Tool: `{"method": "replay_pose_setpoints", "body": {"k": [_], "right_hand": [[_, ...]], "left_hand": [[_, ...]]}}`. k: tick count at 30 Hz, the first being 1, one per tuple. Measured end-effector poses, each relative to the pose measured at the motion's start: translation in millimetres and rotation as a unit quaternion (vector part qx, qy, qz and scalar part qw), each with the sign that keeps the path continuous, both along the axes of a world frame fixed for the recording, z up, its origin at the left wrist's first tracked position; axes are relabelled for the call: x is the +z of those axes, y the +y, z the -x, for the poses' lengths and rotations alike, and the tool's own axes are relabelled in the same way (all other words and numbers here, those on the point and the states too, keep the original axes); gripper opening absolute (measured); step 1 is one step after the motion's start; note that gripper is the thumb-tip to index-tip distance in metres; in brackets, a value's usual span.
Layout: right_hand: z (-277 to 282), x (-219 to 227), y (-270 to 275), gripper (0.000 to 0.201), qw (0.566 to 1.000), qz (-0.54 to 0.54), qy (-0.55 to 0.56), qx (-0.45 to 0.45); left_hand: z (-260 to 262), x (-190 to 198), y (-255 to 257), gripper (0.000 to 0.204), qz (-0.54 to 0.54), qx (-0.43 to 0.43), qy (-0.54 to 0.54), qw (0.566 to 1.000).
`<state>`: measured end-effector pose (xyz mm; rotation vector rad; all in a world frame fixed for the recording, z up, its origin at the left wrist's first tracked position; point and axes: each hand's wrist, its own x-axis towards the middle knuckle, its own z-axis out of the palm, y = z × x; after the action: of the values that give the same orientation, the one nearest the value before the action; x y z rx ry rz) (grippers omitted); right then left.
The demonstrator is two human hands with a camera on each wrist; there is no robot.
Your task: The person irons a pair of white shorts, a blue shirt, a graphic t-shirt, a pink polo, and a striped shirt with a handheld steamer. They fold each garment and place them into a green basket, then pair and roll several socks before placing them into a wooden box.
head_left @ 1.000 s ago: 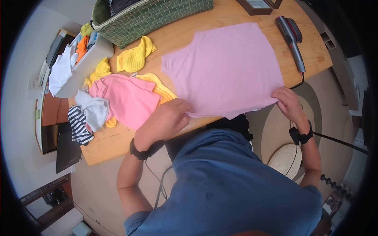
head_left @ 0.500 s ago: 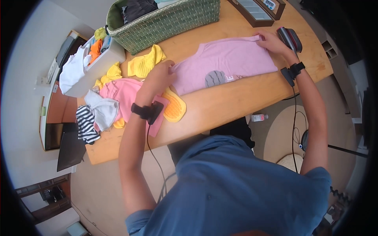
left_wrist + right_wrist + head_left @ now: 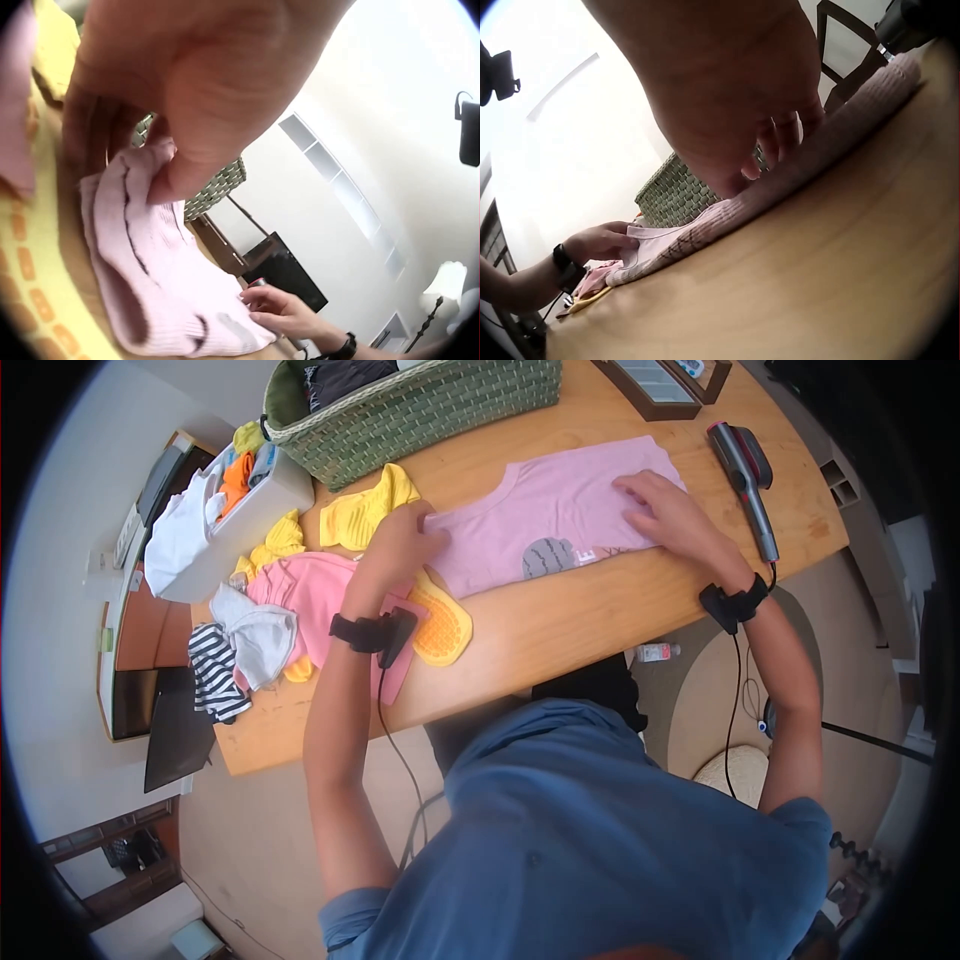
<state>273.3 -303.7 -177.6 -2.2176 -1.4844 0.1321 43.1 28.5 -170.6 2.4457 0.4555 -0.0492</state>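
A light pink shirt (image 3: 545, 510), folded over with a grey round print showing, lies flat on the wooden table. At its left end my left hand (image 3: 402, 548) pinches the layered edge between thumb and fingers, as the left wrist view shows the folded cloth (image 3: 142, 217) under the thumb. My right hand (image 3: 672, 520) rests on the right part of the shirt, its fingers extended over the cloth. In the right wrist view its fingertips (image 3: 751, 166) touch down just behind the folded edge.
Left of the shirt lie a yellow bib-like cloth (image 3: 443, 630), a pink garment (image 3: 310, 595), yellow clothing (image 3: 365, 510) and a striped piece (image 3: 215, 670). A woven green basket (image 3: 420, 425) and a white bin (image 3: 235, 545) stand behind. A handheld brush-like appliance (image 3: 745, 485) lies right.
The shirt's near half has been folded away from the body, bringing the print up. My right hand went to the far right corner, let go, and came back onto the cloth.
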Motion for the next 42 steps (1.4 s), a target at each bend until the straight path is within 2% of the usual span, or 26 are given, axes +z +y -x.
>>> {"method": "replay_pose_setpoints", "body": {"k": [1,3,6,9,12,13,16,19,20,22,24,26,28,29,31,32,35,37,38,40,42], "right_hand": [[6,0,0,0.039,0.998,0.006,-0.061,0.004],[8,-4,-1,0.039,1.0,0.003,-0.005,-0.016],[21,0,6,0.039,0.999,0.015,0.03,-0.003],[39,3,15,0.038,0.998,0.02,0.056,0.035],[51,17,26,0.038,0.992,0.027,0.121,0.038],[53,22,28,0.038,0.988,0.032,0.148,0.034],[26,3,36,0.04,0.994,-0.007,0.108,-0.034],[15,-2,32,0.037,0.991,0.0,0.129,-0.041],[14,-3,32,0.037,0.973,-0.003,0.225,-0.05],[12,-1,31,0.037,0.91,-0.009,0.408,-0.071],[20,9,30,0.038,0.854,-0.057,0.506,-0.108],[27,18,26,0.04,0.779,-0.098,0.606,-0.126],[26,27,22,0.044,0.69,-0.131,0.701,-0.123],[24,25,20,0.045,0.77,-0.099,0.618,-0.123],[24,10,13,0.048,0.893,-0.033,0.431,-0.124],[22,3,11,0.049,0.906,-0.043,0.403,-0.122],[12,-8,10,0.052,0.944,-0.062,0.308,-0.101],[8,-6,8,0.052,0.966,-0.071,0.23,-0.089],[9,-4,8,0.053,0.977,-0.021,0.187,-0.098],[16,4,5,0.056,0.985,0.082,0.093,-0.117],[24,20,7,0.061,0.987,0.098,0.015,-0.127]], "left_hand": [[0,2,0,0.038,0.01,0.013,-0.013,1.0],[1,9,-2,0.035,0.031,0.042,-0.041,0.998],[4,0,0,0.035,0.112,0.107,-0.175,0.972],[3,-8,16,0.038,0.074,0.14,-0.23,0.96],[6,-4,37,0.04,-0.024,0.131,-0.208,0.969],[8,17,28,0.039,-0.07,0.14,-0.166,0.974],[0,22,40,0.041,-0.106,0.094,-0.197,0.97],[-10,46,17,0.041,-0.052,0.077,-0.174,0.98],[-15,58,3,0.041,-0.03,0.068,-0.155,0.985],[-32,74,-30,0.041,0.017,0.045,-0.12,0.992],[-56,64,-63,0.042,-0.008,-0.007,-0.159,0.987],[-73,68,-101,0.043,0.103,-0.043,-0.061,0.992],[-80,59,-126,0.044,0.228,-0.102,-0.093,0.964],[-83,54,-133,0.045,0.29,-0.133,-0.107,0.942],[-86,46,-124,0.046,0.264,-0.089,-0.128,0.952],[-87,41,-115,0.047,0.249,-0.065,-0.139,0.956],[-77,22,-77,0.048,0.008,-0.037,-0.142,0.989],[-65,19,-70,0.049,-0.046,-0.003,-0.03,0.998],[-58,18,-70,0.05,-0.071,0.013,0.025,0.997],[-52,7,-74,0.045,-0.086,-0.007,0.029,0.996],[-52,1,-75,0.038,-0.066,-0.034,0.027,0.997]]}}
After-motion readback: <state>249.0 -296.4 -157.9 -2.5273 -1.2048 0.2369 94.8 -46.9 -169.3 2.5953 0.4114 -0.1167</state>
